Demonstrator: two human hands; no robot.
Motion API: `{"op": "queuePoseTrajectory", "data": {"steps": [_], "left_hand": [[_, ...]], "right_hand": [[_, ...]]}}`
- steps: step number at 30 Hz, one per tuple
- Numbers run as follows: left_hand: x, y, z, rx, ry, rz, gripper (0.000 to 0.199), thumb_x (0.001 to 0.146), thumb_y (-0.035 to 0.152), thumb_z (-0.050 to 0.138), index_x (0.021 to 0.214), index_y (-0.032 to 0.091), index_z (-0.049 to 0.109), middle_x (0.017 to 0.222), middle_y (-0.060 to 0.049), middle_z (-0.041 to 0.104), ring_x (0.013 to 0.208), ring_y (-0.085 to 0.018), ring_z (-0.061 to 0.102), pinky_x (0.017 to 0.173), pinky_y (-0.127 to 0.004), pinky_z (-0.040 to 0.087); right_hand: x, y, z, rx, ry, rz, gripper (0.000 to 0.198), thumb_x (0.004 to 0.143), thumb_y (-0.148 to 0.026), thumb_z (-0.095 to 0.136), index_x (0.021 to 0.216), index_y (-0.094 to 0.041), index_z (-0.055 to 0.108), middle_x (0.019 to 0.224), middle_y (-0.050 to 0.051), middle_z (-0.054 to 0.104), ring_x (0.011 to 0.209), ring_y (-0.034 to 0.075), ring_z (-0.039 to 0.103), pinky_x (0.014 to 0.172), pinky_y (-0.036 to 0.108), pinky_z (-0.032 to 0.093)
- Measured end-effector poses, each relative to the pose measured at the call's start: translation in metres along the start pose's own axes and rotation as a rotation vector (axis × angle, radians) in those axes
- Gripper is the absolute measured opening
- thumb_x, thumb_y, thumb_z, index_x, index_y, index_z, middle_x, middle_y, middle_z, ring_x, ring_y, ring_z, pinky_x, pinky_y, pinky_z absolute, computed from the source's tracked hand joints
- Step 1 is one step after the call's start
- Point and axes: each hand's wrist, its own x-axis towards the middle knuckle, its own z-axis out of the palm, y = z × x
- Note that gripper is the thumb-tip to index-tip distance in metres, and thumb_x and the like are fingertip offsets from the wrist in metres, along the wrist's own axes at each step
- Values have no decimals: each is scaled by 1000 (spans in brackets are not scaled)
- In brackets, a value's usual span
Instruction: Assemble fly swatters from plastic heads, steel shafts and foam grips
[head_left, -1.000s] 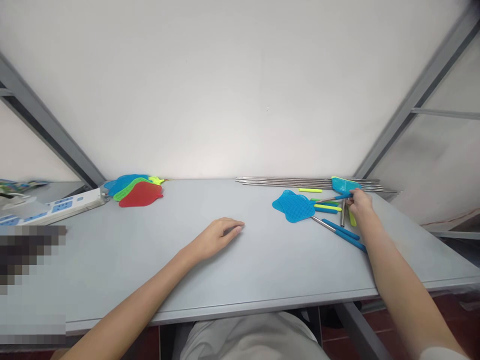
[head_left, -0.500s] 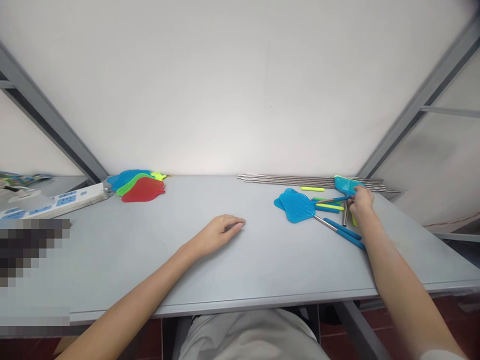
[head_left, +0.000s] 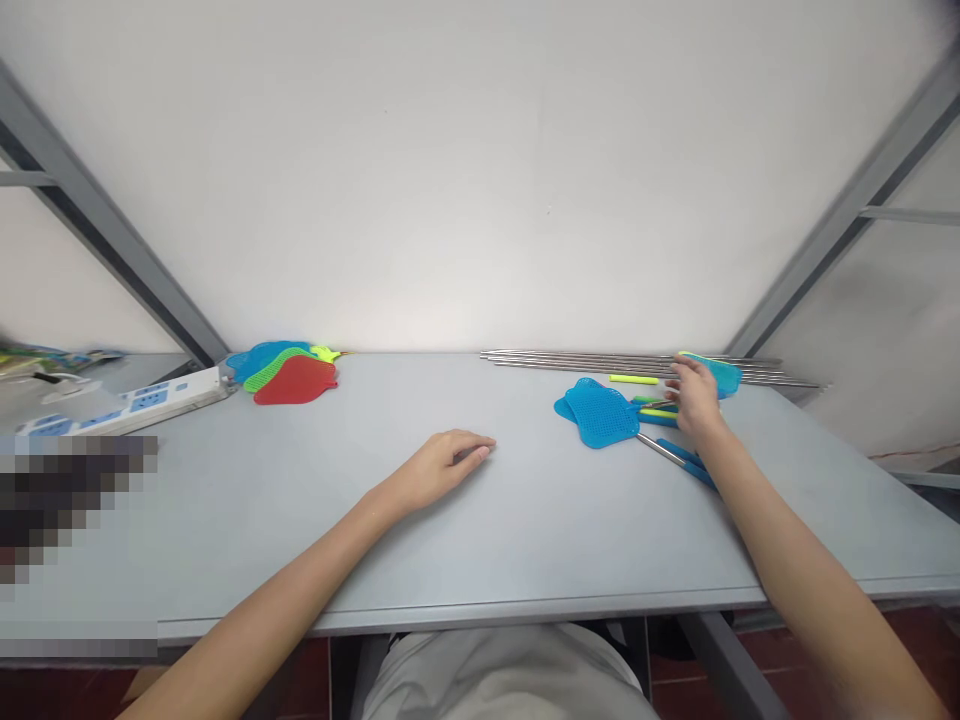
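Observation:
My left hand [head_left: 448,466] lies on the table with its fingers extended and nothing in them. Over the fly swatter handles at the right is my right hand [head_left: 697,397], its fingers slightly spread and no held thing visible. To its left, a blue fly swatter [head_left: 602,415] overlaps another blue head, and its metal shaft runs into a blue grip. Yellow and blue grips [head_left: 658,415] lie partly hidden beside the hand. Behind it, a blue packet-like piece with a yellow edge [head_left: 721,376] rests on the metal rods.
Thin metal rods [head_left: 555,358] lie along the back wall, a yellow tube [head_left: 634,379] in front of them. At the left are red [head_left: 296,381], green and blue swatter heads, with a white power strip [head_left: 161,397] alongside. Grey frame posts stand at both sides.
My right hand has moved left from the blue piece's edge and the grips' ends, and its fingers have loosened. My left hand stays in place. The view has shifted slightly.

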Motion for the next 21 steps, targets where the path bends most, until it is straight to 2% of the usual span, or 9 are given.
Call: {"op": "queuePoseTrajectory", "data": {"steps": [5,9,11,14,18,20,21], "left_hand": [[0,-2,1,-5,18,-18,41,84,44,30,105,25,59,109,-2,60,99,-17,53,85,-30,43],[3,-13,-1,72,71,6,40,85,43,29,106,24,58,116,-2,55,103,-16,50,90,-29,40],[6,-26,-6,168,147,-12,41,85,43,30,111,23,54,122,-4,49,112,-17,44,98,-32,33],[10,-50,-20,309,333,-63,43,84,42,30,116,21,50,128,-7,42,119,-19,37,101,-36,28],[10,-84,-46,458,584,-245,50,82,43,34,122,16,45,133,-13,36,123,-24,31,103,-38,24],[7,-98,-57,503,631,-379,53,81,44,33,125,16,41,136,-14,31,126,-27,26,102,-43,24],[6,-105,-60,515,614,-438,54,81,45,32,128,18,38,138,-13,28,128,-29,23,101,-46,23]], "right_hand": [[-30,7,22,-38,-297,25,17,63,-18,53,79,-17,60,67,-1,54,44,4,43,33,14,30],[-40,12,29,-61,-414,-14,14,63,-20,54,73,-15,63,61,-1,54,44,3,41,35,14,29],[-39,14,29,-62,-437,-25,15,64,-22,54,74,-15,62,61,-1,53,44,4,41,36,14,30],[-37,15,27,-74,-452,-32,16,64,-23,53,75,-15,62,60,-1,52,44,4,41,36,15,30],[-37,15,27,-105,-470,-31,17,64,-24,54,75,-15,62,60,0,52,45,4,41,37,15,30],[-38,14,27,-122,-489,-26,17,64,-24,54,75,-14,62,60,0,52,46,4,41,38,15,30],[-38,15,27,-129,-502,-23,17,64,-24,54,75,-14,63,60,0,52,46,4,41,38,15,30]]}}
